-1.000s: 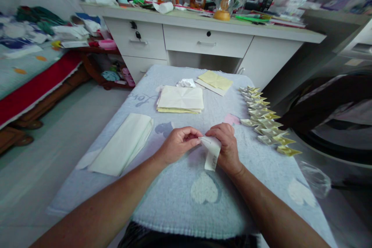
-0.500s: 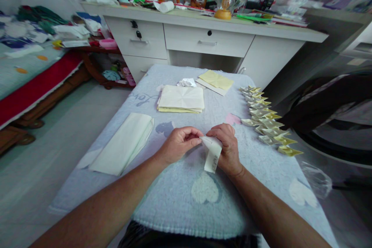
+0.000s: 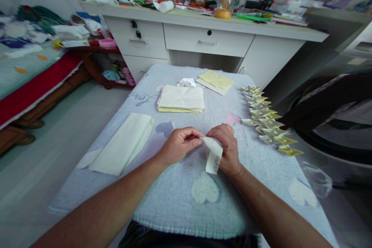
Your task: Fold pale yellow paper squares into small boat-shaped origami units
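Note:
A folded piece of white paper [image 3: 214, 154] with some dark print on its lower strip is held between my two hands above the cloth. My left hand [image 3: 181, 145] pinches its pointed left corner between thumb and fingertips. Closed around the paper's right side and top edge is my right hand [image 3: 228, 147]; part of the paper is hidden behind its fingers. Beyond my hands lies a stack of creased white and yellow paper sheets [image 3: 182, 98]. On the right side stand rows of small folded paper boats [image 3: 266, 123], white and yellow.
A pale blue patterned cloth [image 3: 174, 209] covers the table. Folded white paper [image 3: 123, 143] lies left; a yellow sheet [image 3: 216, 79] and crumpled tissue [image 3: 186, 82] lie at the back. Behind stands a cluttered white desk [image 3: 207, 38]. A clear plastic bag [image 3: 316, 180] hangs at the right edge.
The paper has shifted very slightly to the right and its lower strip hangs a little lower. Both hands keep the same grip; everything else stays put.

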`<control>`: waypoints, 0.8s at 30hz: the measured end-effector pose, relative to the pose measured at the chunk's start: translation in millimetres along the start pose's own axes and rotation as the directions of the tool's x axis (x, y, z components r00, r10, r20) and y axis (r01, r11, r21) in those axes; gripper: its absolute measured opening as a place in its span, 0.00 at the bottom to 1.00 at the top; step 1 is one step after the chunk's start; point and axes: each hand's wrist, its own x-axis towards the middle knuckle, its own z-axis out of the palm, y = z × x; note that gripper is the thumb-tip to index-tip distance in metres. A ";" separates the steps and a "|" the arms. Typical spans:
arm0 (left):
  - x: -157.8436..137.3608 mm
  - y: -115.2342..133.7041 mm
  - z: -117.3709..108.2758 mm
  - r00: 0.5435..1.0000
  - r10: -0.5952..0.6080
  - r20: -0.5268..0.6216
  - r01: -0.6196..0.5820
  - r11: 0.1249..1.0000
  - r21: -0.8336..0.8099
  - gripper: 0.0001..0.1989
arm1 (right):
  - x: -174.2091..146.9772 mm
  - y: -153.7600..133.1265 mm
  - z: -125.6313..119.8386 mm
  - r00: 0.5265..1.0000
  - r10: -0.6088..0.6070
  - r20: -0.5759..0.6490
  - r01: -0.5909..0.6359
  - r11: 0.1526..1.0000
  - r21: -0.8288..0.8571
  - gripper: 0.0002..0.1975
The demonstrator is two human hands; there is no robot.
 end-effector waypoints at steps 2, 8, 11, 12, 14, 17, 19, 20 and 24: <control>0.0 0.6 -0.1 1.000 -0.004 -0.003 0.004 1.000 -0.004 0.06 | 0.6 -1.5 -0.3 1.000 -0.009 -0.003 0.009 1.000 0.013 0.05; -0.3 3.6 -3.1 1.000 -0.020 -0.011 0.020 0.999 -0.033 0.07 | 2.1 -3.6 -2.9 0.999 -0.034 0.020 0.033 0.999 0.036 0.04; -0.6 5.6 -5.4 1.000 -0.011 -0.005 0.011 1.000 -0.028 0.07 | 2.1 -4.2 -3.8 0.999 -0.035 0.007 0.035 0.999 0.028 0.06; -0.7 5.9 -5.9 1.000 -0.010 -0.003 0.010 1.000 -0.024 0.07 | 2.0 -4.8 -3.8 1.000 -0.030 -0.005 0.030 0.999 0.019 0.08; -0.7 6.0 -6.0 1.000 -0.015 0.002 0.015 1.000 -0.022 0.08 | 1.6 -6.3 -3.7 0.999 -0.019 -0.044 0.019 1.000 -0.003 0.10; -0.3 4.8 -4.4 0.999 -0.039 0.006 0.039 0.998 -0.058 0.08 | 0.9 -8.4 -3.0 0.994 -0.017 -0.109 0.013 0.999 -0.035 0.11; 0.1 4.4 -3.1 0.999 -0.054 0.007 0.054 0.995 -0.079 0.08 | 0.4 -8.8 -2.7 0.993 -0.032 -0.116 0.025 0.998 -0.061 0.07; 0.2 4.6 -2.6 0.998 -0.060 0.005 0.061 0.994 -0.089 0.08 | 0.2 -8.7 -2.6 0.993 -0.044 -0.106 0.037 0.997 -0.074 0.05; 0.3 6.8 -1.2 0.995 -0.095 0.014 0.096 0.977 -0.189 0.09 | -0.3 -7.4 -2.3 0.995 -0.076 -0.063 0.069 0.993 -0.101 0.03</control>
